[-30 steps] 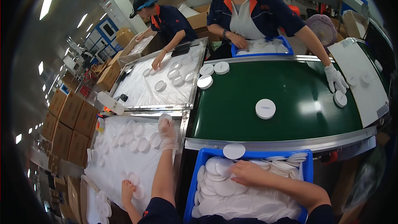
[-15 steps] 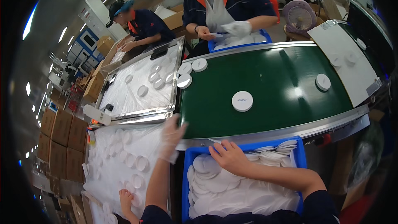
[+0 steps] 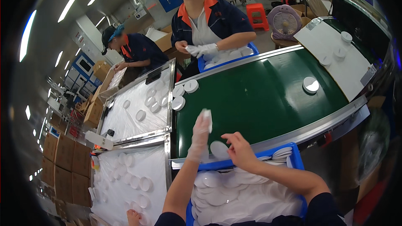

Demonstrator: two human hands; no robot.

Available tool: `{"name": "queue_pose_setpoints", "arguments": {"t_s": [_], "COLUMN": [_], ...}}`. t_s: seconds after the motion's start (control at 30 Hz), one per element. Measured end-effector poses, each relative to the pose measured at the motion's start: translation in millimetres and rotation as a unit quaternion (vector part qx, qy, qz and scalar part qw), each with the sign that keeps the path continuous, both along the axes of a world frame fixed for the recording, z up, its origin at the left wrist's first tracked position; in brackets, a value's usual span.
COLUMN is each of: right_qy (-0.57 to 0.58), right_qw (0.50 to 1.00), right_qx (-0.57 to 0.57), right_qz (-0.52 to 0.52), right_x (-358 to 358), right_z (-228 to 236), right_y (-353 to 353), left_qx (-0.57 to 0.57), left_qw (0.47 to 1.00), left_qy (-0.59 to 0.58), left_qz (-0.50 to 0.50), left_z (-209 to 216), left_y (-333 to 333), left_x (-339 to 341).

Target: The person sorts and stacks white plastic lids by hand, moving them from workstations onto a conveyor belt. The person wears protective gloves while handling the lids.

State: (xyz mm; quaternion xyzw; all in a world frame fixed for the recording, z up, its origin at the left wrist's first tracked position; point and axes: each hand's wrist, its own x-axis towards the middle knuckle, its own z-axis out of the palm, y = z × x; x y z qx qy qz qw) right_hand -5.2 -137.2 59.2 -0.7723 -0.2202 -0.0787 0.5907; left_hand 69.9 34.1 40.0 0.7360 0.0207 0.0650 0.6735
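Note:
My left hand (image 3: 200,136), in a thin clear glove, is raised over the near edge of the green conveyor belt (image 3: 259,100) and pinches a small white pad (image 3: 207,119) at its fingertips. My bare right hand (image 3: 239,152) holds a round white lid (image 3: 218,150) just right of the left wrist, above the far rim of the blue bin (image 3: 295,155). The bin is full of stacked white lids (image 3: 234,192). One more white lid (image 3: 310,84) lies on the belt at the far right.
Two people stand across the belt; one in white gloves works over another blue bin (image 3: 228,58). Steel trays with white lids lie to the left (image 3: 138,109) and lower left (image 3: 134,180). Three lids (image 3: 184,94) sit at the belt's left edge. Cardboard boxes (image 3: 63,159) stand far left.
My left hand moved from the left tray's edge to the belt's near edge and now shows a white pad. My right hand came up to the bin rim with a lid. The belt lid travelled right.

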Motion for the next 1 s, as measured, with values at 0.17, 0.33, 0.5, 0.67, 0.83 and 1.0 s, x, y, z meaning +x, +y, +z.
{"name": "queue_pose_setpoints", "arguments": {"t_s": [0.17,0.33,0.5,0.67,0.83,1.0], "right_qy": [0.065,-0.056,-0.112,-0.031,-0.025,0.015], "right_qw": [0.992,0.997,0.987,0.995,0.999,0.999], "right_qx": [0.107,0.027,-0.040,-0.093,-0.042,0.023], "right_qz": [-0.027,-0.037,-0.109,0.019,-0.004,-0.031], "right_x": [15,9,11,15,18,22], "right_z": [2,-10,-14,-28,-41,-32], "right_y": [-11,-8,-2,11,20,5], "left_qx": [-0.290,-0.176,0.013,0.232,0.479,0.592], "left_qw": [0.945,0.979,0.996,0.952,0.810,0.686], "left_qy": [0.145,0.101,-0.083,-0.198,-0.330,-0.422], "left_qz": [-0.043,-0.033,0.034,0.043,-0.077,-0.020], "left_z": [24,25,-45,-49,-37,47], "left_y": [-25,-42,-9,8,27,-37], "left_x": [-79,-100,-83,-69,-65,-96]}}
